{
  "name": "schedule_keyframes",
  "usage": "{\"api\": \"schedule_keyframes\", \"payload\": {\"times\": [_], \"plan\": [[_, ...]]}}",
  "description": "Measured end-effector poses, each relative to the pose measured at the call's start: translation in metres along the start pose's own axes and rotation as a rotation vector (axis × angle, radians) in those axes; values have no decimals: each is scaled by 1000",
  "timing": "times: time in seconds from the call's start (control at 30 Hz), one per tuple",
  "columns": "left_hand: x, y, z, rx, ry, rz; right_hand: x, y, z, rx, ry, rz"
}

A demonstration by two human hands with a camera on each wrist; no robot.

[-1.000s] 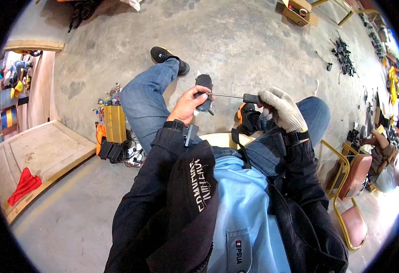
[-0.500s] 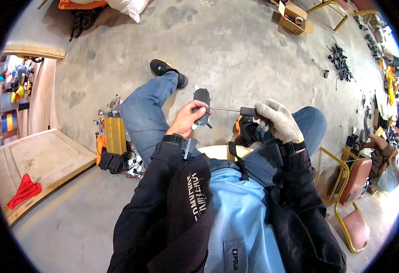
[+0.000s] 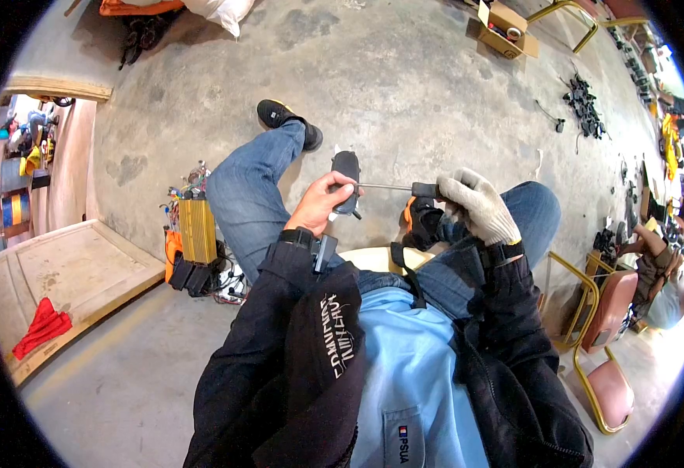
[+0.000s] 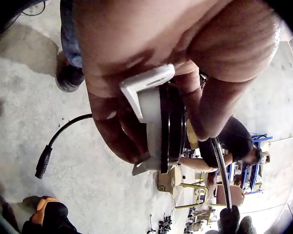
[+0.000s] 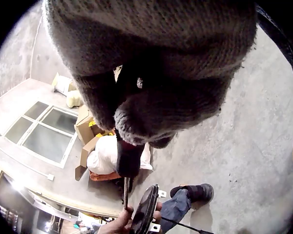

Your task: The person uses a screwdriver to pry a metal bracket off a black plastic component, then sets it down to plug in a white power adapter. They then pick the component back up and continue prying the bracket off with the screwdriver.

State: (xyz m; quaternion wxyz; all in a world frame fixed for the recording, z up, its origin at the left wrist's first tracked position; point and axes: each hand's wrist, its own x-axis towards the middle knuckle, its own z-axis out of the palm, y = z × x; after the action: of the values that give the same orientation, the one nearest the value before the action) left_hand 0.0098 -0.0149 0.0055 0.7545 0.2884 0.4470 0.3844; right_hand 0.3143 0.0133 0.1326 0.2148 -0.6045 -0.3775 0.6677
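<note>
My bare left hand (image 3: 310, 209) holds a black oval housing (image 3: 346, 164) upright in front of me. In the left wrist view its pale back, a white mounting tab (image 4: 149, 82) and a short black cable (image 4: 48, 155) ending in a plug stand out. My right hand (image 3: 481, 209), in a grey knit glove, grips the dark handle of a screwdriver (image 3: 424, 190). The steel shaft (image 4: 223, 170) runs level across to the housing, and my left thumb and fingertip are right at its far end. The tip itself is hidden by those fingers.
A gold metal box (image 3: 198, 232) with loose wires stands beside my left leg. Beyond it is a wooden panel (image 3: 84, 265) bearing a red cloth (image 3: 43, 327). Black parts (image 3: 584, 108) and a cardboard box (image 3: 504, 45) lie on the floor; chairs (image 3: 612, 308) stand at right.
The head view has tilted, so the hands, housing and screwdriver appear slightly lower than a second ago. Both holds stay the same, with almost no movement in the last half second.
</note>
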Motion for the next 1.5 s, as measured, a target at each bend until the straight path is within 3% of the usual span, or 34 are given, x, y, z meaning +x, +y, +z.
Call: {"api": "schedule_keyframes", "payload": {"times": [0.27, 0.8, 0.9, 1.07, 1.13, 1.5], "plan": [[1, -2, -1, -11, 5, -12, -3, -1, 4, -55, 48, -141], [-1, 10, 7, -103, 30, 24, -5, -7, 6, -45, 75, -176], [-5, 21, 12, -167, 122, 98, -4, -6, 5, 62, 109, -148], [3, 7, -2, -295, 236, 25, -6, -10, 6, 69, 78, -134], [6, 6, -10, -294, 127, 50, -7, -11, 7, 78, 78, -114], [5, 11, -10, -629, 25, 30, -4, -5, 4, 130, 46, -127]]}}
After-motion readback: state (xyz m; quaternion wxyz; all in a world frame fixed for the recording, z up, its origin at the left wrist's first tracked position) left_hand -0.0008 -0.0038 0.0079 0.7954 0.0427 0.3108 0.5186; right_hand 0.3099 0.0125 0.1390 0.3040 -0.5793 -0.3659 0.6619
